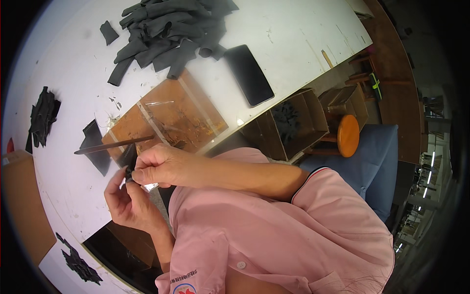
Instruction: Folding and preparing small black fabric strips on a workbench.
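My left hand (129, 202) and my right hand (159, 166) meet at the front edge of the white table. Both are closed in a pinch, fingertips together, on a small dark piece of fabric (128, 156) that sticks up past them. Much of the piece is hidden by the fingers. Just beyond it a long, narrow brown strip (115, 145), pointed at its left end, lies across a flat dark fabric piece (95, 142) and the edge of a worn brown board (169, 110).
A big heap of dark fabric tubes (171, 32) covers the far table, with a black phone (248, 74) beside it. Smaller dark piles (44, 116) sit at left, near a cardboard box (24, 206). Right of the table stand an open carton (311, 120) and a round orange stool (348, 135).
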A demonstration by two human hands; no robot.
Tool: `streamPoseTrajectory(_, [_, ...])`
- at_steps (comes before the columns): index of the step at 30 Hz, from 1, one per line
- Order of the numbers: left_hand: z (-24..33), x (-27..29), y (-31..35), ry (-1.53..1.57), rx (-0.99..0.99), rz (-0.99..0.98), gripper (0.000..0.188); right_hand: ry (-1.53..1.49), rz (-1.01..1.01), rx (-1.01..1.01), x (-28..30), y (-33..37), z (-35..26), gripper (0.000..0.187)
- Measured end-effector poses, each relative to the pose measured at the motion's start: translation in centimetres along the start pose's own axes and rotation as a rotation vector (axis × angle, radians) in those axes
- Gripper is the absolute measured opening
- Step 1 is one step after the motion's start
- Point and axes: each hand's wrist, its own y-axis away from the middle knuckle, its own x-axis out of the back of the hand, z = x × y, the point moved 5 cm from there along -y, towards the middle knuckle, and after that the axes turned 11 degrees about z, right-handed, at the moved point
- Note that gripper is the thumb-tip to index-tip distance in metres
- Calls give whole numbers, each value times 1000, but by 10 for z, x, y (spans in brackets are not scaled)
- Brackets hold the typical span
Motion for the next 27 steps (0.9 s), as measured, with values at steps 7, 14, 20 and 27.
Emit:
streamPoseTrajectory(7, [-14,0,-11,498,541,-438,31,43,66,125,11,-2,2,17])
streamPoseTrajectory(14, [2,-9,12,1307,1087,-686,43,332,-30,479,-4,11,-27,8])
streamPoseTrajectory(20, [25,-1,0,200,215,-249,25,392,37,685,0,19,-59,2])
streamPoseTrajectory(27, [55,0,-11,133,-259,-91,15,747,180,972,-35,33,-99,4])
